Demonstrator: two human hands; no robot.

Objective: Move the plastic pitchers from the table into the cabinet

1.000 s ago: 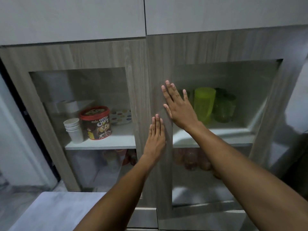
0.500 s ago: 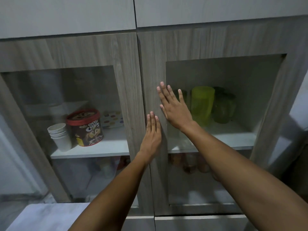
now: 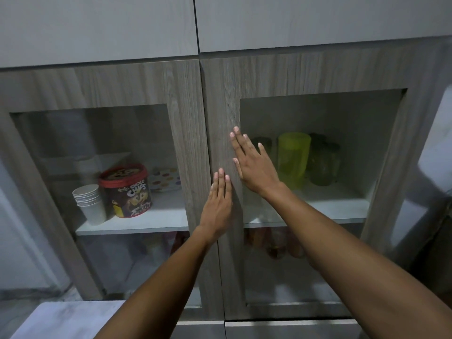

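Both wood-grain cabinet doors (image 3: 220, 99) with glass panes stand closed. My left hand (image 3: 217, 204) lies flat against the inner edge of the right door, fingers together, holding nothing. My right hand (image 3: 254, 165) presses flat a little higher, across the door frame and the glass, fingers spread. Behind the right pane a bright green plastic pitcher (image 3: 292, 159) stands on the white shelf (image 3: 342, 204), with darker green pitchers (image 3: 322, 165) beside it on the right and another partly hidden behind my right hand.
Behind the left pane sit a stack of paper cups (image 3: 89, 203), a red-lidded Choco Chips tub (image 3: 127, 190) and a dotted plate (image 3: 165, 178). Jars show dimly on the lower right shelf (image 3: 276, 243). A grey-white surface (image 3: 68, 319) lies at the bottom left.
The doors have swung from slightly ajar to flush shut under my hands. My view has shifted, so the cabinet sits more squarely in front.
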